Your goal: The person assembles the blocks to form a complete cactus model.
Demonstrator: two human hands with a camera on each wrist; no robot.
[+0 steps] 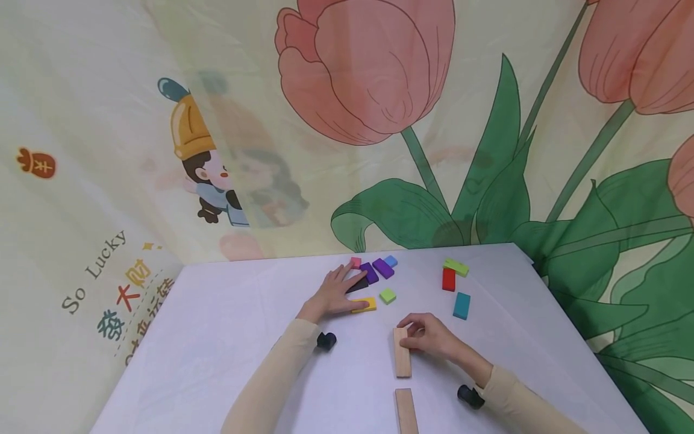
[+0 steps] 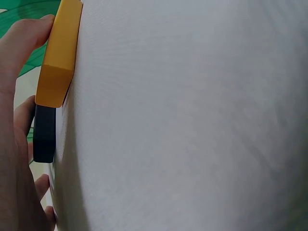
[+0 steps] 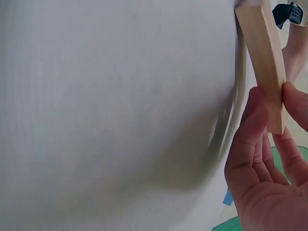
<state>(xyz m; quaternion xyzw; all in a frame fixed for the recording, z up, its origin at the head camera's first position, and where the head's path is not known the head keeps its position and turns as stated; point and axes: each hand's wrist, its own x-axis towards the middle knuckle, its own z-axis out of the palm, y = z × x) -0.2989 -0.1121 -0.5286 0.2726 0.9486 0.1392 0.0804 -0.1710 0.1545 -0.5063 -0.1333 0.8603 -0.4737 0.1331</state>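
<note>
My left hand [image 1: 335,292] lies spread at the table's far middle. Its thumb touches a yellow block [image 1: 371,303], and its fingers reach over a black block [image 1: 358,286]. The left wrist view shows the yellow block [image 2: 60,53] in front of the black one [image 2: 44,134], both flat on the cloth. Closer in, my right hand [image 1: 432,334] pinches the far end of a plain wooden block [image 1: 402,363] between thumb and fingers. In the right wrist view this wooden block [image 3: 263,53] tilts up from the cloth at the finger end. A second wooden block [image 1: 406,411] lies in line, nearer to me.
Beyond the left hand are purple blocks [image 1: 383,268], a pink block [image 1: 355,263], a blue block [image 1: 390,261] and a light green block [image 1: 387,295]. Farther right lie a red block [image 1: 449,279], a green block [image 1: 456,267] and a teal block [image 1: 461,306].
</note>
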